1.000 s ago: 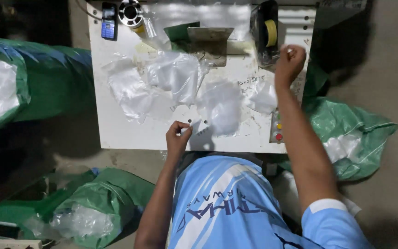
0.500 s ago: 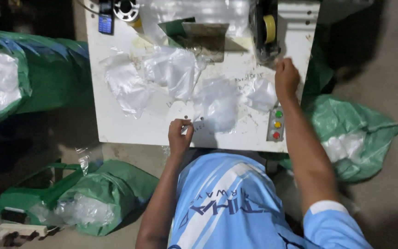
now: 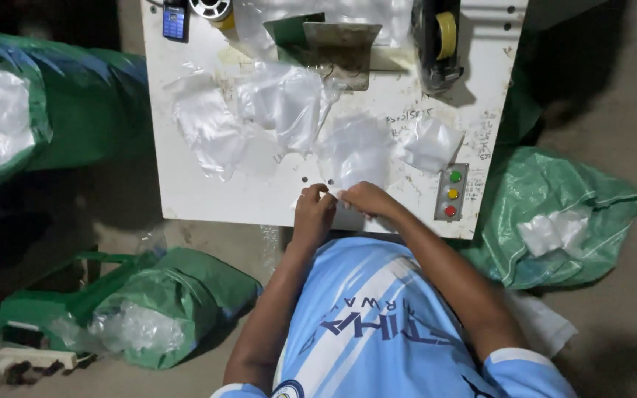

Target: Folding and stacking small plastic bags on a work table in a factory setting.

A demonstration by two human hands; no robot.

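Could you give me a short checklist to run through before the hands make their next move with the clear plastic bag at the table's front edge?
1. Both hands on the bag: ok. The left hand and right hand meet at the near end of the clear plastic bag.
2. Grip on the film: cannot tell. The fingertips are too small to show a pinch.
3. Bag lying flat on the white table: ok.
4. Bag clear of the other loose bags: ok, they lie farther back and left.
5. Button panel clear of the hands: ok, it sits to the right, untouched.
6. Tape roll in place: ok, at the far right.
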